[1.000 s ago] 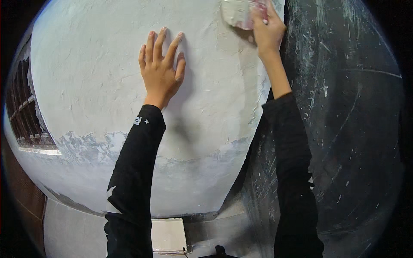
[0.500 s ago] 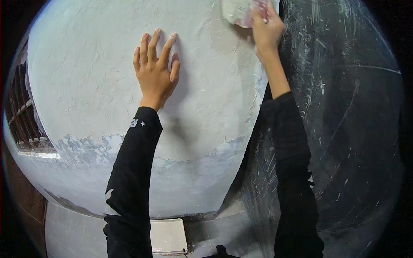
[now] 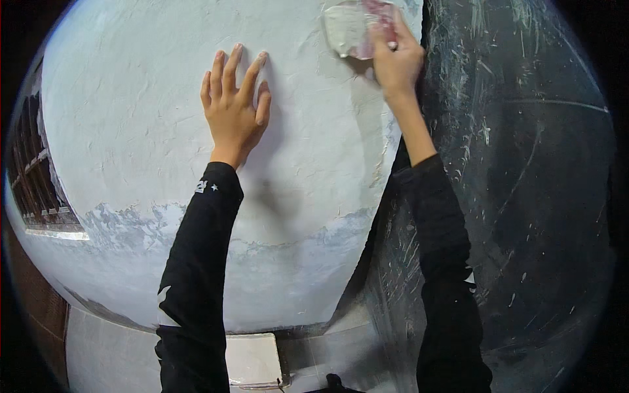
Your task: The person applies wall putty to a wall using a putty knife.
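Observation:
My left hand [image 3: 234,114] rests spread out on the rough white plastered wall [image 3: 144,118], fingertips touching its surface. Near the top right of that wall, my right hand [image 3: 400,65] is closed on a putty scraper [image 3: 348,27], a flat tool coated with white paste and showing dark red by the fingers. The tool is up against the wall close to its ragged right edge, and its handle is mostly hidden by my fingers, slightly blurred.
A dark, scuffed surface [image 3: 524,183] fills the right side. At left is a barred opening [image 3: 39,170] with a pale sill, above brown flooring [image 3: 39,288]. At the bottom, a pale rectangular board or tray [image 3: 252,360] lies on grey tiles [image 3: 105,347].
My right hand and the scraper have shifted left and down along the wall. My left hand appears slightly further left in the picture, still spread on the wall.

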